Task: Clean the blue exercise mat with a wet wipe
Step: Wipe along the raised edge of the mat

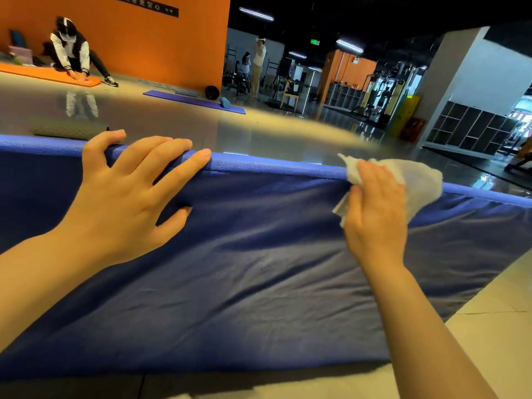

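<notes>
blue padded exercise mat (259, 283) lies on the grey gym floor (230, 128), its far edge raised. left hand (126, 197) hooks spread fingers over that edge; right hand (374, 208) clutches a crumpled white wet wipe (414, 180) against it. wiping looks underway; finished share cannot be told.
</notes>
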The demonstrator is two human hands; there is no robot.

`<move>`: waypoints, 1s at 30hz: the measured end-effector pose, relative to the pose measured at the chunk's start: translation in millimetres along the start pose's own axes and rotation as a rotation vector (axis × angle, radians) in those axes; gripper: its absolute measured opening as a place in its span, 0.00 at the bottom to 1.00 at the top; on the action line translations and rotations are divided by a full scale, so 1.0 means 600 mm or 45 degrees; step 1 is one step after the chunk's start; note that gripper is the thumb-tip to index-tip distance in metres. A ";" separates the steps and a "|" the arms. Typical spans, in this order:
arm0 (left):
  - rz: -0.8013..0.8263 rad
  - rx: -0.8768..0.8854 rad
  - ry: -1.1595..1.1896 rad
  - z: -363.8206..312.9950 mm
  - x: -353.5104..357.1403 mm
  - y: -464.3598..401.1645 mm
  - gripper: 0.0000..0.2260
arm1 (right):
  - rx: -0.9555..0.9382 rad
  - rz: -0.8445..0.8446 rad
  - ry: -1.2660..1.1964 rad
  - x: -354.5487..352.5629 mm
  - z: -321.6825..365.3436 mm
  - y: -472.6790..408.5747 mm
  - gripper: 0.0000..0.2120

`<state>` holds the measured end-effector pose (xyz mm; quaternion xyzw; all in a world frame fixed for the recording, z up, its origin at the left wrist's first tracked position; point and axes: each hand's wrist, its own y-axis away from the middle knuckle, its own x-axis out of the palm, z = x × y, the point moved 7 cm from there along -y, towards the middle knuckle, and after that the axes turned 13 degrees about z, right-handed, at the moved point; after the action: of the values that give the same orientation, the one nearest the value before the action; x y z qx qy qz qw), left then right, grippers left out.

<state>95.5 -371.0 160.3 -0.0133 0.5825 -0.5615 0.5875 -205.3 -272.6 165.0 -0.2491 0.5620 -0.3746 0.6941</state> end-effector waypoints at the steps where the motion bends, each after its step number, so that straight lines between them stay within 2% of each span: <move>1: -0.009 -0.001 0.001 -0.001 -0.002 0.002 0.28 | 0.062 -0.015 0.022 -0.007 -0.025 0.001 0.22; 5: -0.050 -0.027 0.013 -0.007 -0.010 0.006 0.28 | 0.253 -0.079 -0.040 -0.005 -0.052 -0.003 0.24; 8: -0.085 -0.054 0.018 -0.010 -0.012 0.008 0.27 | 0.089 -0.047 -0.106 0.025 0.031 -0.013 0.22; 12: -0.113 -0.051 0.018 -0.011 -0.014 0.011 0.27 | -0.230 0.028 -0.184 0.064 0.205 0.009 0.19; 15: -0.113 -0.035 0.014 -0.011 -0.016 0.010 0.27 | -0.325 0.075 -0.256 0.072 0.263 0.023 0.20; 19: -0.049 0.025 -0.003 -0.005 -0.013 0.010 0.28 | -0.429 0.127 -0.105 0.063 0.233 0.017 0.21; 26: -0.035 0.046 -0.008 -0.007 -0.015 0.009 0.28 | -0.132 -0.002 0.057 0.024 0.084 -0.001 0.19; 30: -0.033 0.033 -0.015 -0.007 -0.015 0.009 0.29 | 0.056 -0.038 -0.027 0.030 0.081 0.007 0.22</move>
<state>98.5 -360.2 161.4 -0.0166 0.5716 -0.5764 0.5838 -155.6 -288.0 162.8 -0.2460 0.5424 -0.3944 0.6998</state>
